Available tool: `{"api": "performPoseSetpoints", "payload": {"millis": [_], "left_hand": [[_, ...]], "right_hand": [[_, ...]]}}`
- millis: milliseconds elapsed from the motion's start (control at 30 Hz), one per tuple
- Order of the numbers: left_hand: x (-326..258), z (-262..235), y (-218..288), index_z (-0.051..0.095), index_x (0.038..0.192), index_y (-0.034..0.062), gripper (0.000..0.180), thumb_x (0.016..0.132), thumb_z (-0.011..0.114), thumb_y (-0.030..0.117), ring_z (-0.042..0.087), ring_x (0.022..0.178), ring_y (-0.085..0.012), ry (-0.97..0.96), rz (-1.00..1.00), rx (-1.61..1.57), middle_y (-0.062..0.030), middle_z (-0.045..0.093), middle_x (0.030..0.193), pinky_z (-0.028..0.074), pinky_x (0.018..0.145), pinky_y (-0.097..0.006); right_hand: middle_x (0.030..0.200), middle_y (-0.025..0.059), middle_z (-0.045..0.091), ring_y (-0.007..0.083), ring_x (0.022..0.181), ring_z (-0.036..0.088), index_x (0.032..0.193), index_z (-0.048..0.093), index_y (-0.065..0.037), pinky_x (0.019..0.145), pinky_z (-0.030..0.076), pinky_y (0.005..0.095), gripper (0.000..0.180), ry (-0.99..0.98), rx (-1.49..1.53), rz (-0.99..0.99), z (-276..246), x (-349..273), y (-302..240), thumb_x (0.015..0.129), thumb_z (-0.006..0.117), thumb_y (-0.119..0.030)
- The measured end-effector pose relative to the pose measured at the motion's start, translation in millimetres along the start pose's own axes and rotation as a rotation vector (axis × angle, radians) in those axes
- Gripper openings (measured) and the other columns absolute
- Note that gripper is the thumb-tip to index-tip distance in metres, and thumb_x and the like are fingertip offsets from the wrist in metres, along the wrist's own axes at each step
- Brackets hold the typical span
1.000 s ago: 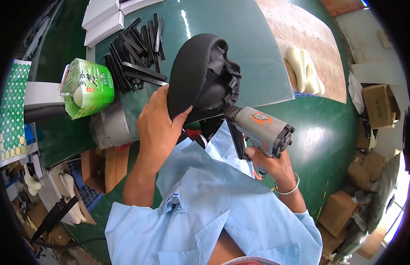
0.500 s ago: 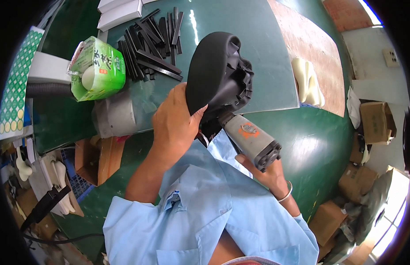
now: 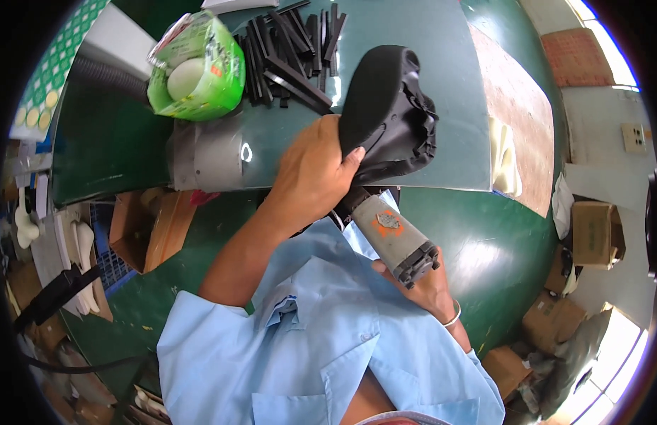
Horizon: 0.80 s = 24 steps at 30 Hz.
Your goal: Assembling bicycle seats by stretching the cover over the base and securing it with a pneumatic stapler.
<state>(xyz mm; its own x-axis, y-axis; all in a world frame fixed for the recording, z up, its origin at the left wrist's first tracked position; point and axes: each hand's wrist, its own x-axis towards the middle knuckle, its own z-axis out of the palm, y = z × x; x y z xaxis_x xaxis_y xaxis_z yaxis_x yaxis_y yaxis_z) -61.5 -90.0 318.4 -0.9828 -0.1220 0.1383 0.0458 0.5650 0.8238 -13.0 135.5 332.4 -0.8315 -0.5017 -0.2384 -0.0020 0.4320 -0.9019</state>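
Note:
My left hand [image 3: 313, 170] is closed on the near left side of a black padded bicycle saddle [image 3: 374, 106], its thumb pressed on the cover. The saddle is tipped up on its side above the table edge, and its wrinkled, gathered cover edge faces right. Below it, my right hand [image 3: 426, 289] is wrapped round a grey pneumatic staple gun [image 3: 398, 237] with an orange mark. The gun's dark nose end sits close under the saddle's lower edge; whether they touch is hidden. Most of the right hand's fingers are behind the gun body.
Several black strips [image 3: 289, 53] lie piled on the green table [image 3: 456, 92]. A cut-open green carton [image 3: 201, 67] holds a whitish round thing. A cream moulded piece [image 3: 505, 157] rests on a board [image 3: 520, 106] at right. Cardboard boxes [image 3: 596, 235] stand along the right wall.
The view has shifted, so the table things sit higher and further right. The saddle is turned slightly. Both hands keep their hold on the saddle and the staple gun.

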Motion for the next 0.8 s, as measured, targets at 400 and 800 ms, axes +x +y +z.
{"api": "performPoseSetpoints", "payload": {"millis": [400, 800], "left_hand": [[1, -4, -6, 0.047, 0.098, -0.0035, 0.029, 0.084, 0.058, 0.020, 0.054, 0.091, -0.0420, -0.052, -0.125, -0.091, -0.0239, 0.056, 0.095, 0.043, 0.079, -0.048], [18, -28, -30, 0.052, 0.110, -0.0051, 0.044, 0.083, 0.061, 0.028, 0.056, 0.092, -0.0401, 0.060, 0.001, 0.112, -0.0226, 0.056, 0.096, 0.045, 0.078, -0.045]], "right_hand": [[0.085, 0.0089, 0.066, 0.0232, 0.069, 0.065, 0.104, 0.059, -0.003, 0.068, 0.050, 0.0307, 0.048, -0.176, -0.313, -0.081, 5, 7, -33, 0.065, 0.079, -0.020], [0.082, 0.0083, 0.060, 0.0141, 0.070, 0.057, 0.099, 0.056, 0.001, 0.061, 0.045, 0.0270, 0.035, 0.138, 0.305, -0.072, -66, -4, 1, 0.072, 0.072, -0.015]]}}
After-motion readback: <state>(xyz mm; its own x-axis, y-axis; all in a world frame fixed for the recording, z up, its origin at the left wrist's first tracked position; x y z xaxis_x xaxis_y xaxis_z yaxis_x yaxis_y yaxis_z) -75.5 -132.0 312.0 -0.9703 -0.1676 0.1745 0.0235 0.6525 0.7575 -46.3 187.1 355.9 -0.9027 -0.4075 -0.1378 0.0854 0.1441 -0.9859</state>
